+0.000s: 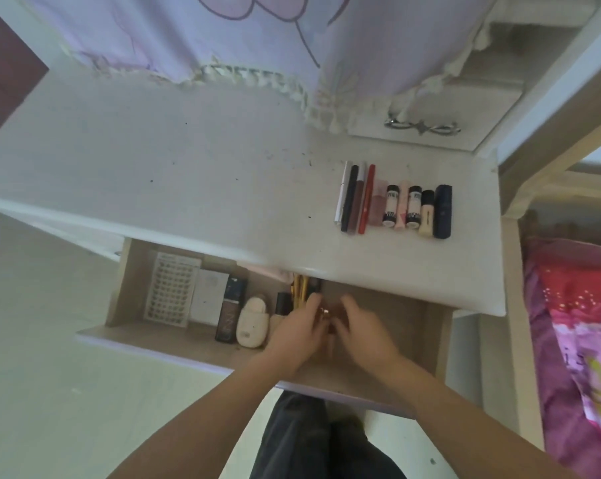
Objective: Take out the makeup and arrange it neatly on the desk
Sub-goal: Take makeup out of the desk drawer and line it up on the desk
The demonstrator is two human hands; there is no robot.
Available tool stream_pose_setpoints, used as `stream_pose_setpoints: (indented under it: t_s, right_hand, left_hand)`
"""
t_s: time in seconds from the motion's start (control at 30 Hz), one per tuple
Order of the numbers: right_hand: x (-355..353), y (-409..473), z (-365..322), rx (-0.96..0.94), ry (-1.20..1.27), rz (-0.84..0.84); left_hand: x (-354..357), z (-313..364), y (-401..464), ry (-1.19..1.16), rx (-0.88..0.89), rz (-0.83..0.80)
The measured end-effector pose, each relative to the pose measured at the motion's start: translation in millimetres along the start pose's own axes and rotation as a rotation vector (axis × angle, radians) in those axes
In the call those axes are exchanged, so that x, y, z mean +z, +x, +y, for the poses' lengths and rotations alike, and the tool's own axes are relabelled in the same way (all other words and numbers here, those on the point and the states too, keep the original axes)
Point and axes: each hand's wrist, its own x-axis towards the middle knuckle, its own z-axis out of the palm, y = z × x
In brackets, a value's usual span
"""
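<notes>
Both hands down in the open drawer [406, 316], close together near its middle. Left hand [297, 331] and right hand [363, 328] have fingers curled around something small and gold-toned between them; motion blur hides what it is, and whether each grip is truly pinching it I cannot tell.

Step in hand, as I judge it: fetching the next piece of makeup from the drawer. Next move calls for a firm hold, a lift past the bench's overhanging front edge, and a set-down beside the row.

Row of makeup [394, 202] already lies near the right edge of the bench [154, 174], pieces side by side and touching: slim pens on its left, small bottles and a dark tube on its right.

Remaining in the drawer, left of the hands: gold-handled brushes [301, 292], a cream rounded case [253, 323], a dark bottle [230, 311], a white box [209, 297], a clear lash tray [170, 290].

Bench edge overhangs the drawer's rear. A lilac cloth [223, 39] hangs at the far edge.
</notes>
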Motion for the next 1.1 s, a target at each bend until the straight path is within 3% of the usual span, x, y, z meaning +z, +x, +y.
stream_pose_setpoints:
  t_s: [0.17, 0.3, 0.43, 0.6, 0.77, 0.93, 1.0, 1.1]
  right_hand:
    - [-60.8, -10.3, -39.3, -0.146, 0.056, 0.116]
    - [-121.5, 35.4, -79.9, -0.195, 0.138, 0.310]
    - [-146.8, 108.3, -97.5, -0.123, 0.098, 0.441]
    - [-142.0, 160.6, -91.6, 0.027, -0.094, 0.442]
    - [-136.7, 166.7, -80.6, 0.064, -0.286, 0.507]
    - [-128.1, 127.7, -92.4, -0.027, -0.174, 0.615]
    - [-108.7, 88.9, -100.2, -0.108, -0.088, 0.551]
    - [-50.2, 27.3, -87.7, -0.116, -0.065, 0.321]
  left_hand:
    - [-71.6, 20.1, -10.4, -0.245, 0.184, 0.219]
    - [-138.8, 48.7, 35.1, -0.404, 0.169, 0.363]
    - [-172.4, 60.8, 108.2, -0.416, 0.092, 0.281]
    - [-173.2, 62.3, 164.2, -0.309, 0.094, 0.218]
    - [-161.6, 60.5, 187.2, -0.308, 0.078, 0.142]
    - [-170.3, 57.5, 155.8, -0.246, 0.123, 0.099]
    - [-169.0, 44.0, 117.6, -0.253, 0.209, 0.091]
    - [-144.6, 3.9, 44.0, -0.177, 0.280, -0.009]
